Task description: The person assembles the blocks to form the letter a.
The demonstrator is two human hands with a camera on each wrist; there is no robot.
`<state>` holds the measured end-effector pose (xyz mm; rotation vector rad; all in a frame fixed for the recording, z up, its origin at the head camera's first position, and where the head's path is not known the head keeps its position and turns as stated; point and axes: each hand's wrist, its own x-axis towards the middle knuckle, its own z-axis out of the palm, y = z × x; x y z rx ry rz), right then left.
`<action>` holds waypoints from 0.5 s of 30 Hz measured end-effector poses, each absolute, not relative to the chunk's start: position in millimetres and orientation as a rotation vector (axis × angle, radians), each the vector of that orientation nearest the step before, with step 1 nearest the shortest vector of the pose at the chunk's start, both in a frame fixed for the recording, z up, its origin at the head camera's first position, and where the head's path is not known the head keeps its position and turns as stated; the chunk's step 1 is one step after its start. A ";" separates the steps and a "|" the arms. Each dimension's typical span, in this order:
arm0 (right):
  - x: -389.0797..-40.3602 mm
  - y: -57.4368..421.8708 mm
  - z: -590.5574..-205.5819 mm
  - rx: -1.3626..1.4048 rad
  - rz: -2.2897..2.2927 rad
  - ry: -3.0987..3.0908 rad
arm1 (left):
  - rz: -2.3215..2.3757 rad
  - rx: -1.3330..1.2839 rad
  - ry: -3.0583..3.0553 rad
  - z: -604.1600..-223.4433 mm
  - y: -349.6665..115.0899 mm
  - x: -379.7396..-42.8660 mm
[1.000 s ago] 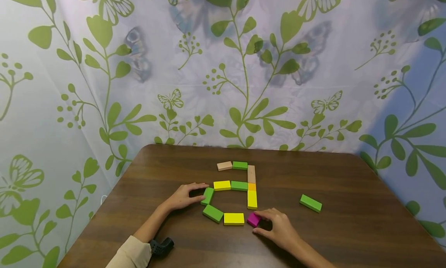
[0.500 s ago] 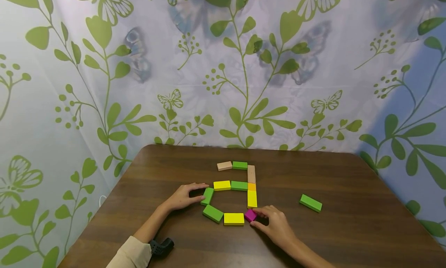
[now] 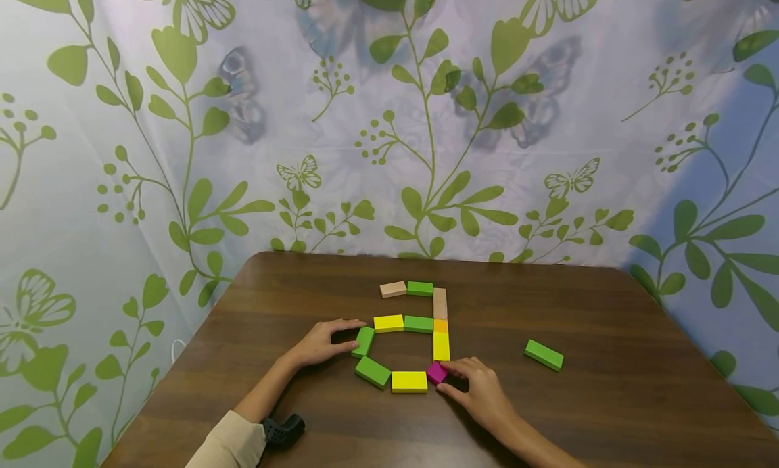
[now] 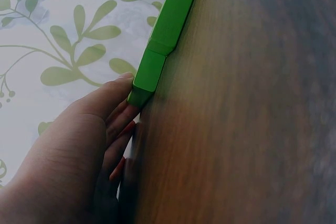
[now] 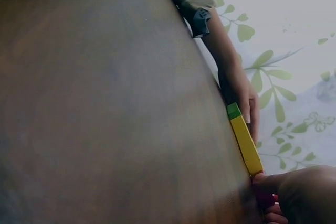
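Note:
Several flat toy blocks form an outline on the table. My right hand (image 3: 483, 393) pinches a small magenta block (image 3: 436, 373) between thumb and fingers, at the corner between an upright yellow block (image 3: 441, 347) and a lower yellow block (image 3: 409, 382). In the right wrist view that magenta block (image 5: 266, 199) is mostly hidden by the fingers. At the outline's left side, my left hand (image 3: 320, 343) holds a green block (image 3: 364, 342) with thumb and index finger. The left wrist view shows its thumb and a fingertip against the end of this green block (image 4: 148, 72).
A loose green block (image 3: 544, 355) lies to the right. Another green block (image 3: 372, 372) sits at the lower left corner. Yellow (image 3: 388, 323), green, orange and bare wood (image 3: 440, 303) blocks form the upper parts. A black device (image 3: 283, 429) is by the left wrist.
The magenta block has moved slightly left and away from me in my right hand, up against the yellow blocks. The upright yellow block has shifted slightly away. My left hand stays put.

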<state>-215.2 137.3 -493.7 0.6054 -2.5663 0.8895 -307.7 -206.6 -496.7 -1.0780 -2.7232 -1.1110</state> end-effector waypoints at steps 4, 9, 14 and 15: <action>-214.8 137.2 -493.7 0.608 0.880 -2.560 | -1.128 -1.064 -2.729 -498.4 -206.9 -308.1; -214.8 137.3 -494.4 0.612 0.866 -2.554 | -1.132 -1.058 -2.732 -499.3 -207.1 -308.7; -214.4 138.9 -493.9 0.604 0.878 -2.534 | -1.126 -1.061 -2.734 -499.0 -206.9 -309.0; -214.0 139.9 -493.4 0.600 0.878 -2.526 | -1.124 -1.060 -2.736 -498.9 -206.8 -308.9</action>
